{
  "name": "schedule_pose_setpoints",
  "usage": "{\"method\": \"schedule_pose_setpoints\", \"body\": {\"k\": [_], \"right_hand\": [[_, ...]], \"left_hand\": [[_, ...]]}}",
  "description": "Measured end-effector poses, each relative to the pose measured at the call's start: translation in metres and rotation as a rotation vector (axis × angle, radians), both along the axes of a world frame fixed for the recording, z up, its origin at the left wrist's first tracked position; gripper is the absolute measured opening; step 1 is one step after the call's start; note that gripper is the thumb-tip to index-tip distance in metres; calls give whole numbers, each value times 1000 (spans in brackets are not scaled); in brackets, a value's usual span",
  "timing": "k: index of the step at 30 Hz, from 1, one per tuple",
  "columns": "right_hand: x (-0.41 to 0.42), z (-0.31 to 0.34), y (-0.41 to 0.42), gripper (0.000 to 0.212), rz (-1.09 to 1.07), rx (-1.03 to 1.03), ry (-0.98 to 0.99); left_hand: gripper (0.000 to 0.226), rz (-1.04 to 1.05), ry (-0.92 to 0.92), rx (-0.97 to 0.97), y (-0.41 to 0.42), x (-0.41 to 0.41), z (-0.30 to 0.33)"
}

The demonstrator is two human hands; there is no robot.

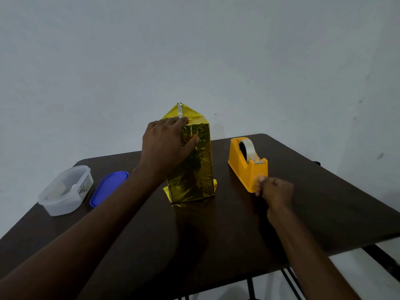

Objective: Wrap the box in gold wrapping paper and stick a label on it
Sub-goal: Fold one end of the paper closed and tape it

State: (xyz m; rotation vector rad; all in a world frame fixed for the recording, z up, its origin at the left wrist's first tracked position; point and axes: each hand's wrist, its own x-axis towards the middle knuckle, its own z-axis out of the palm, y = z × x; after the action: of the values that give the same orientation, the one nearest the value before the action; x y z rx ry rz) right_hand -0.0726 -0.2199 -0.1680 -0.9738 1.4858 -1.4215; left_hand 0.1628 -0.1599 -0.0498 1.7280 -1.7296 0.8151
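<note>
A tall box wrapped in shiny gold paper (194,167) stands upright in the middle of the dark table (324,208). Its top flap rises in a point with a strip of tape on it, and small gold flaps stick out at its base. My left hand (166,146) grips the box near its top, fingers over the upper edge and thumb on the front face. My right hand (273,191) is blurred at the front corner of an orange tape dispenser (246,165), fingers pinched together; what they hold is unclear.
At the left stands a clear plastic tub (65,191) with something pale inside, and its blue lid (108,188) lies beside it. The table's right edge runs close to the dispenser. A plain grey wall is behind.
</note>
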Motion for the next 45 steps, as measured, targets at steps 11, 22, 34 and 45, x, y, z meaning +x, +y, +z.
{"method": "schedule_pose_setpoints", "body": {"k": [11,22,34,45], "right_hand": [[7,80,18,19,374,-243,3],[77,205,-18,27,741,-305,427],[113,205,-49,38,761,-265,770],[104,188,-61,52,586,-372,1010]], "left_hand": [[59,19,-5,-6,0,0,-2],[57,39,-15,-13,-1,-3,-2],[58,32,-14,-28,-5,2,-6],[59,36,-33,-20,-1,1,-3]]}}
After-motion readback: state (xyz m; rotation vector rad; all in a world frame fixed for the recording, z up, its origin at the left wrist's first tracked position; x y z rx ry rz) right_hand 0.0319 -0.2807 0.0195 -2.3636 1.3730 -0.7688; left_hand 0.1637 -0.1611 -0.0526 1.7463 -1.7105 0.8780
